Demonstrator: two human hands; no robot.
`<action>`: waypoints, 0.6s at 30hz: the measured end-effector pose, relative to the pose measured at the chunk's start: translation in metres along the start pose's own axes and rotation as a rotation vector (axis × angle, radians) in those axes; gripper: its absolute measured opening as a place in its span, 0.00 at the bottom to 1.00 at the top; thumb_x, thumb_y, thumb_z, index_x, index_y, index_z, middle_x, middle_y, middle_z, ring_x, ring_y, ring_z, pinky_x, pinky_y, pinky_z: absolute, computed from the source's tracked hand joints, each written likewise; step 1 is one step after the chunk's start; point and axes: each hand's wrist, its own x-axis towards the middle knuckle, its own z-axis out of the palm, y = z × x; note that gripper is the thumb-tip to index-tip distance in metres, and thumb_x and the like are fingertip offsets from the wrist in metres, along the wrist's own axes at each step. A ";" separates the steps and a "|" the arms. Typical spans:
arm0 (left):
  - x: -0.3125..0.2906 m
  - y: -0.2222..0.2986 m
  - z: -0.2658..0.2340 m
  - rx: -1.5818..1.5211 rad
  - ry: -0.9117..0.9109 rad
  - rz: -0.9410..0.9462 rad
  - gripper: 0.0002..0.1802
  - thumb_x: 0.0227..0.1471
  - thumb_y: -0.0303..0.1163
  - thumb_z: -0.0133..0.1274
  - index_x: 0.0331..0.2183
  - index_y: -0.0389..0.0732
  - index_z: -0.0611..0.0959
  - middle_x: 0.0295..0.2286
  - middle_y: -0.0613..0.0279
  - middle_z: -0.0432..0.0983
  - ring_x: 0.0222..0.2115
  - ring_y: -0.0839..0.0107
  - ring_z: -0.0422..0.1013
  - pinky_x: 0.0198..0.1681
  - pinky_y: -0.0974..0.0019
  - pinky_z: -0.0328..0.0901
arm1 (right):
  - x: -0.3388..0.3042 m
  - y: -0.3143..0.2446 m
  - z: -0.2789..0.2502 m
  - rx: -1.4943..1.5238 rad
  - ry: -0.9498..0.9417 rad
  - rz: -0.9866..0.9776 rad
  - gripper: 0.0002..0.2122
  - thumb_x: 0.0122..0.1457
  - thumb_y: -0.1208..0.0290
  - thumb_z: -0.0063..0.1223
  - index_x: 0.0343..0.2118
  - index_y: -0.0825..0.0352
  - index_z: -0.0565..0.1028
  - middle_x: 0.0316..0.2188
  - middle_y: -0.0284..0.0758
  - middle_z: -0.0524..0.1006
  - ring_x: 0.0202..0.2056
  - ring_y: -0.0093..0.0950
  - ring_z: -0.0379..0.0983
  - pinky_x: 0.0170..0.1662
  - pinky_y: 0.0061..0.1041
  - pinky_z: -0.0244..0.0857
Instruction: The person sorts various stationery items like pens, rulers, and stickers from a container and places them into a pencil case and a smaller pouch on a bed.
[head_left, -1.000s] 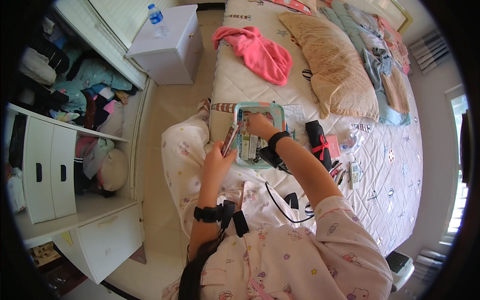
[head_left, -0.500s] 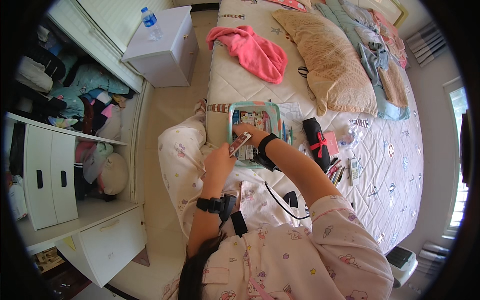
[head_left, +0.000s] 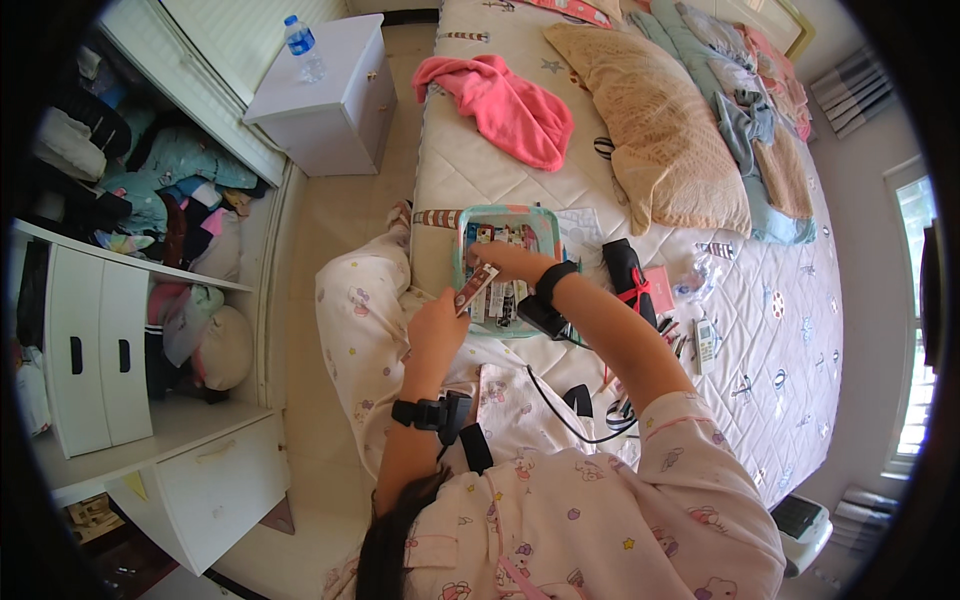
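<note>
A bedroom, with a pale quilted bed point(head_left: 770, 400) beside the seated person. Nearest, the left hand point(head_left: 436, 325) has its grip closed on the lower end of a slim, flat reddish-brown and white item point(head_left: 477, 289), tilted above the near left part of a teal-rimmed basket point(head_left: 556, 240). The right hand point(head_left: 500, 262) reaches over the basket, just beyond that item; its fingertips are hidden, so I cannot tell whether its grip holds anything.

As for progress, the basket is well filled with small packets and boxes, while the slim item is in the hand, not laid down. Outside it, on the bed to the right, lie a black roll with a red ribbon point(head_left: 623, 270), a pink box point(head_left: 659, 289), crumpled clear plastic point(head_left: 695, 280) and a white remote-like device point(head_left: 705, 345); whether these are finished with does not show. Farther off are a pink cloth point(head_left: 510, 115) and a tan pillow point(head_left: 665, 130).
</note>
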 end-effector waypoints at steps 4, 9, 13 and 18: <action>-0.002 0.001 -0.009 -0.101 -0.046 -0.062 0.12 0.40 0.34 0.52 0.29 0.40 0.72 0.24 0.50 0.73 0.28 0.51 0.70 0.30 0.53 0.64 | -0.013 -0.018 -0.027 -0.297 -0.133 0.291 0.12 0.44 0.65 0.50 0.28 0.68 0.74 0.27 0.45 0.75 0.32 0.40 0.72 0.35 0.34 0.66; -0.002 0.005 -0.015 -0.089 -0.063 -0.076 0.12 0.41 0.35 0.52 0.29 0.40 0.73 0.25 0.50 0.73 0.29 0.51 0.70 0.31 0.53 0.63 | -0.027 -0.026 -0.029 -0.517 -0.317 0.465 0.11 0.42 0.69 0.47 0.26 0.70 0.76 0.26 0.45 0.75 0.30 0.40 0.73 0.35 0.33 0.66; -0.004 0.004 -0.015 -0.046 -0.043 -0.054 0.12 0.41 0.35 0.52 0.29 0.40 0.72 0.24 0.51 0.73 0.29 0.51 0.70 0.31 0.53 0.63 | -0.039 -0.042 -0.021 -0.550 -0.279 0.467 0.13 0.40 0.68 0.49 0.27 0.72 0.75 0.25 0.46 0.75 0.30 0.40 0.73 0.34 0.33 0.66; -0.005 0.002 -0.012 -0.062 -0.010 -0.028 0.11 0.42 0.36 0.50 0.28 0.39 0.72 0.22 0.51 0.73 0.27 0.50 0.70 0.30 0.53 0.63 | -0.036 -0.046 -0.019 -0.487 -0.355 0.591 0.16 0.39 0.66 0.53 0.30 0.72 0.74 0.25 0.45 0.75 0.30 0.39 0.73 0.33 0.34 0.67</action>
